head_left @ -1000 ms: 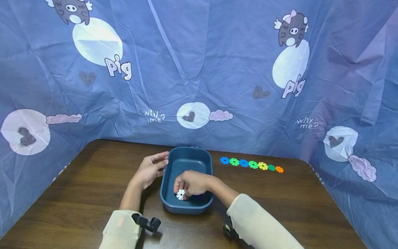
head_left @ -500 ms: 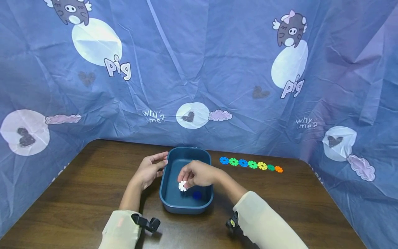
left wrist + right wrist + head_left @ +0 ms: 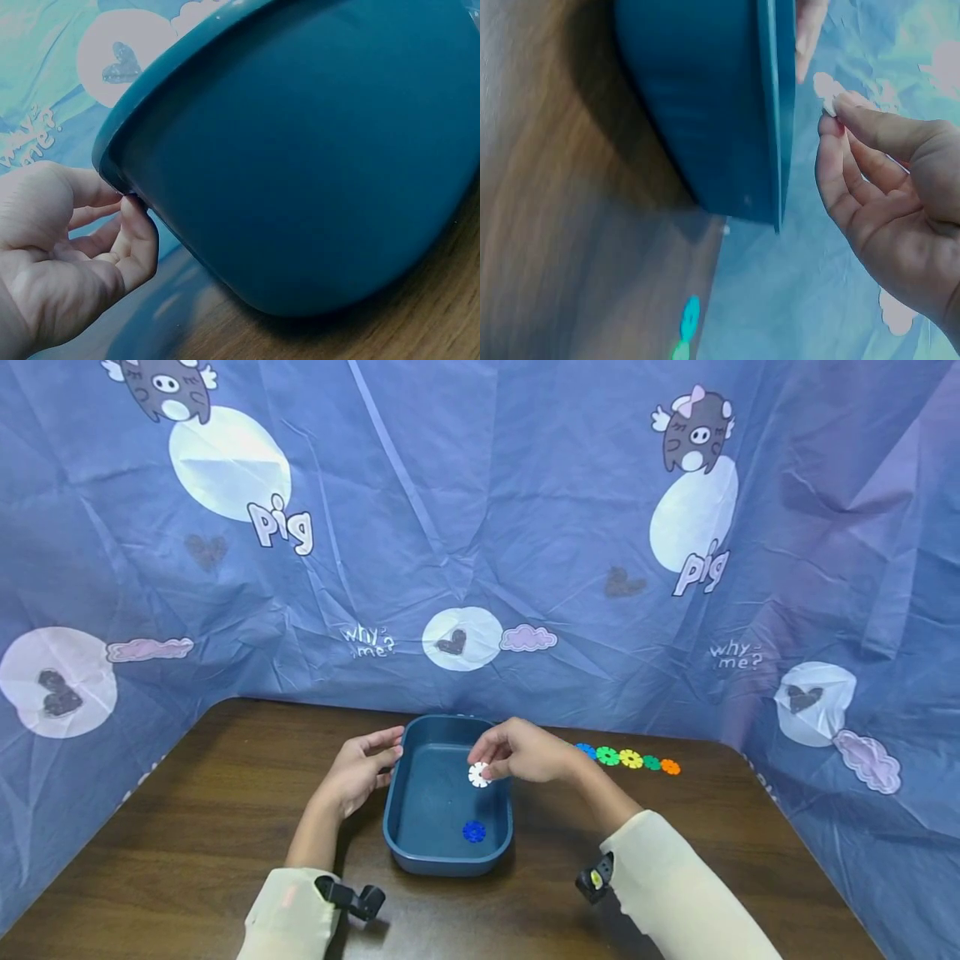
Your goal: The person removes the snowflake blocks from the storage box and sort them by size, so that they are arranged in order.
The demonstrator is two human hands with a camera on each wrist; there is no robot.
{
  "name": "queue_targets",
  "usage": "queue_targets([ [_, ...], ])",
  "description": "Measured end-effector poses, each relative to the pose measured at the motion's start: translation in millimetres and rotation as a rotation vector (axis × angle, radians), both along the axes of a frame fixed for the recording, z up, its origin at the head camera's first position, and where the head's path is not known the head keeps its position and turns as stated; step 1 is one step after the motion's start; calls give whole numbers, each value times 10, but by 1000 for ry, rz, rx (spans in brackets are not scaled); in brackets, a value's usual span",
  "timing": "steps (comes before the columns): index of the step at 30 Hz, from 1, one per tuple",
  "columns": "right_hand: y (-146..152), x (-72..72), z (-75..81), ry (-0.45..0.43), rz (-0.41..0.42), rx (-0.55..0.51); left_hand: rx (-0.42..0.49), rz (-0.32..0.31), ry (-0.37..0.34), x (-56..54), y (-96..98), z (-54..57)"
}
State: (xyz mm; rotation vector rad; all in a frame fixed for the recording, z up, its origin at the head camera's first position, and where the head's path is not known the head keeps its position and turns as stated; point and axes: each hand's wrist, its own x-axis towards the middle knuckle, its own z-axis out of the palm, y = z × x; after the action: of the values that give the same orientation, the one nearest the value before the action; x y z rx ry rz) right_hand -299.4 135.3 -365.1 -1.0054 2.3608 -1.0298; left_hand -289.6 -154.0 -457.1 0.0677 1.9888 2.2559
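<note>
My right hand pinches a white notched disc, a plastic snowflake building piece, between thumb and fingertips, above the right side of a dark blue bin. In the right wrist view the white disc shows nearly edge-on, higher than the bin's rim. My left hand touches the bin's left side from outside, loosely bent fingers at the rim. The left wrist view shows those fingertips right under the rim. Inside the bin, near its front right, lies a blue disc.
A row of notched discs lies right of the bin on the wooden table: a blue disc, green ones, a yellow disc and an orange disc. My right hand covers the row's left end. A printed blue cloth hangs behind the table.
My right hand has lifted the white disc from low inside the bin, moving up and right. The blue disc in the bin has come into view. The left hand stays at the bin's side.
</note>
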Motion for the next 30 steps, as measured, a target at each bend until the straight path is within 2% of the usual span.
queue_targets([
  [6, 282, -59, 63, -14, -49, -36, 0, 0, 5, 5, -13, -1],
  [11, 563, -122, 70, 8, -96, -43, -1, 4, 6, 2, -17, -2],
  [20, 1074, -185, 56, 10, -256, -48, 0, -8, 14, -1, -14, -9],
  [30, 1596, -217, -14, 4, -386, -50, -12, -3, 5, 5, -8, 0],
])
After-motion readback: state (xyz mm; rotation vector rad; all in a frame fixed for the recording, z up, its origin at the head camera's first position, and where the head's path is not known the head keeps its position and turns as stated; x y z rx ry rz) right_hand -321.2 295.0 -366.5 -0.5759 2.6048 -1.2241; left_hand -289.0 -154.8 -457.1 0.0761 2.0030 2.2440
